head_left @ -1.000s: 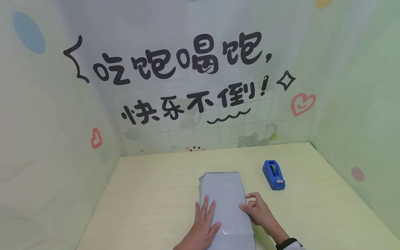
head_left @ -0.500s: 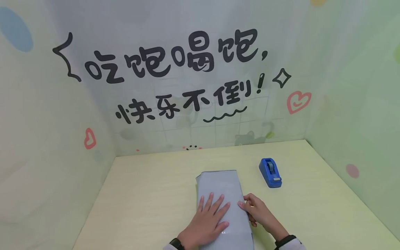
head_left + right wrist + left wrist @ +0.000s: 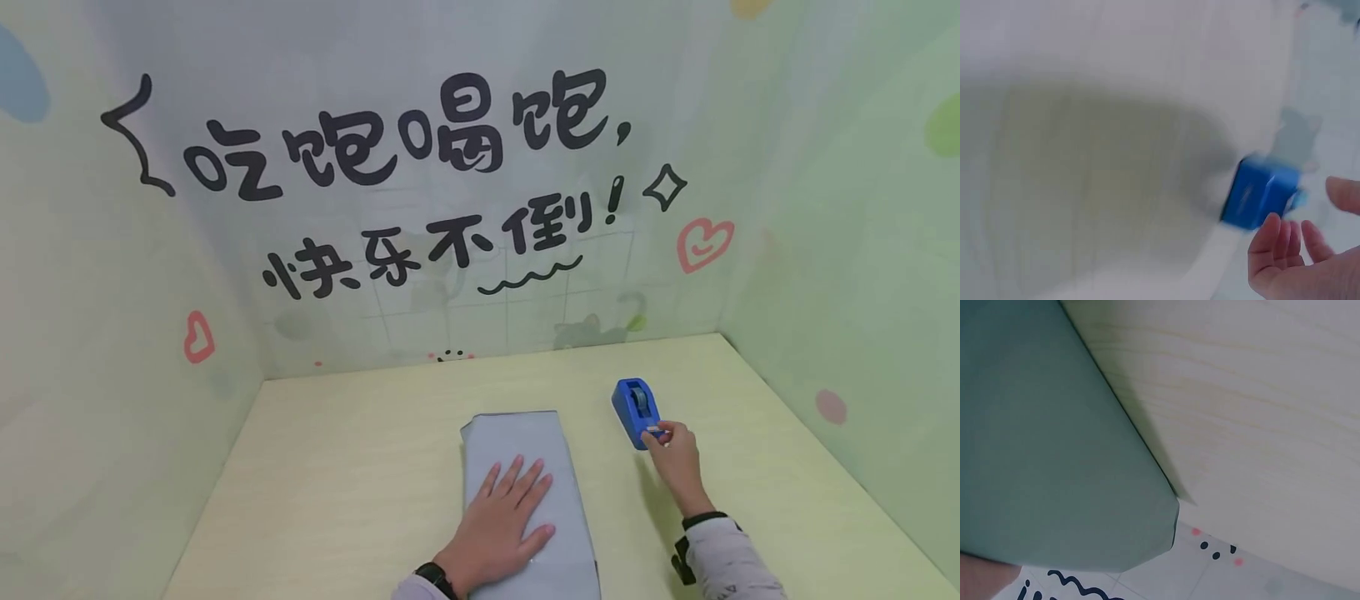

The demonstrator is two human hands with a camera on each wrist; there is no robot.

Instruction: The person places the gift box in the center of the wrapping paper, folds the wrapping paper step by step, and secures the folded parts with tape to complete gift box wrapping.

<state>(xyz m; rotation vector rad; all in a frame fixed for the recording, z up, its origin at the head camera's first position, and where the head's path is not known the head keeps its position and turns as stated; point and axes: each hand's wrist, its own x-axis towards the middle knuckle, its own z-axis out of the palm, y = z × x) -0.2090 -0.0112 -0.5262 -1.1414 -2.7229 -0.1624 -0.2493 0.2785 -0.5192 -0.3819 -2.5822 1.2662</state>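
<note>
Reaching w/ R hand (image 3: 677, 462) to blue tape dispenser (image 3: 636, 423), after leaving R edge of grey parcel (image 3: 564, 508) approx half a sec ago. Now at dispenser's near end, acc. to head view, w/ thumb & fingers by the cutter. Re R grip: spread, w/ thumb well clear of fingers & nothing visible betw. them in R wrist view. Can't tell re contact w/ dispenser, esp. given blur there.

Re L grip: no hold round anything, just L hand (image 3: 501, 527) laid flat on top of parcel, fingers splayed, much as half a sec ago.

Re parcel: lying flat on bench (image 3: 337, 475), to L of dispenser & a bit nearer, w/ near end cut off by bottom of head view. No obvious shift on bench since then, nor any for dispenser. Showing a bevelled far corner & thin dark edge in L wrist view.

Prob. means a switch from edge-holding to getting at the tape, w/ edge likely settled enough to leave to one palm. No tape strip seen pulled free yet, so prob. only at start of this step. Main risk: R edge w/out a pinch now, so could lift or slide if L palm pressure eased.
</note>
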